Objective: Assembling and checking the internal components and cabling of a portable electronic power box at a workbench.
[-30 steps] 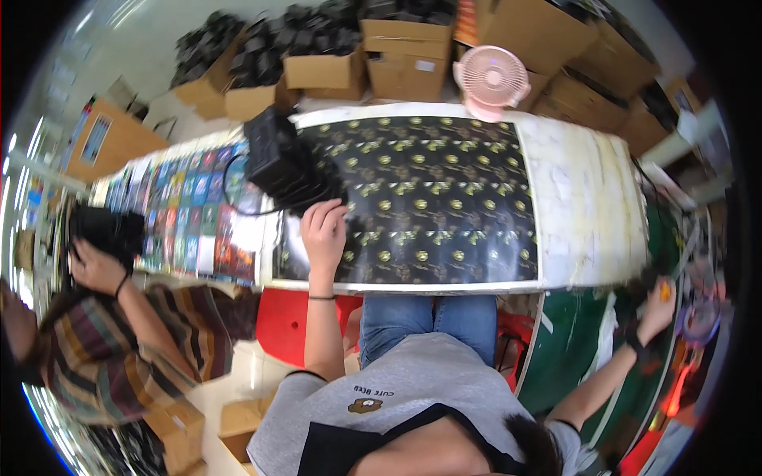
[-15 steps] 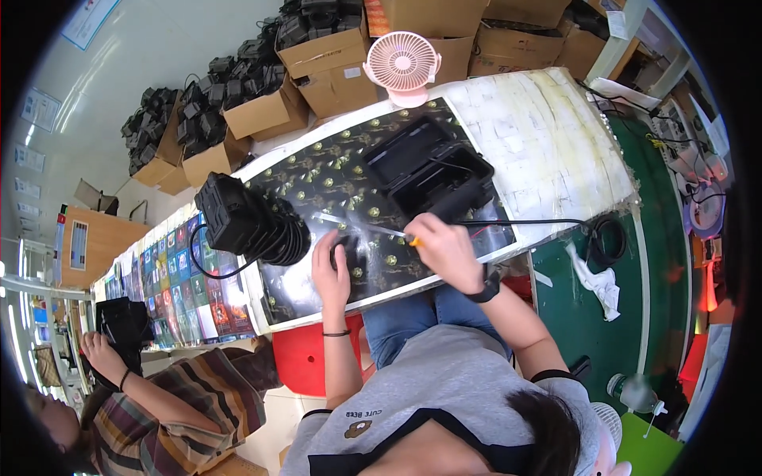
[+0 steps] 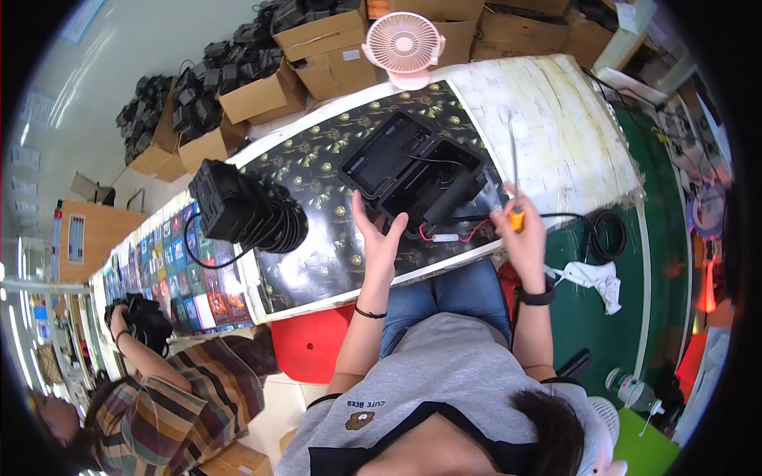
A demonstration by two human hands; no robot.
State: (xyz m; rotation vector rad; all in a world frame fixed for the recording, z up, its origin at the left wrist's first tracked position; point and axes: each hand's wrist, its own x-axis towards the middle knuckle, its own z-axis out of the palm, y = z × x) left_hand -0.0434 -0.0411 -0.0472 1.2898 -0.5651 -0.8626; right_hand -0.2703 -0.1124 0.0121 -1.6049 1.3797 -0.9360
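A flat black plastic housing (image 3: 413,168) lies open on the patterned table cover (image 3: 317,262), with red and black wires (image 3: 456,236) trailing from its near edge. My left hand (image 3: 379,236) is spread open against the housing's near left corner. My right hand (image 3: 520,226) grips a screwdriver (image 3: 514,174) by its orange handle, the shaft pointing up and away, just right of the housing.
A stack of black devices (image 3: 246,210) stands at the left of the table. A pink fan (image 3: 402,46) and cardboard boxes (image 3: 317,47) sit behind. A black cable coil (image 3: 607,234) hangs at the right edge. Another person (image 3: 151,373) works at lower left, near a red stool (image 3: 305,345).
The black housing now lies in front of me. My left hand has opened against its corner, and my right hand has lifted the screwdriver off to the right.
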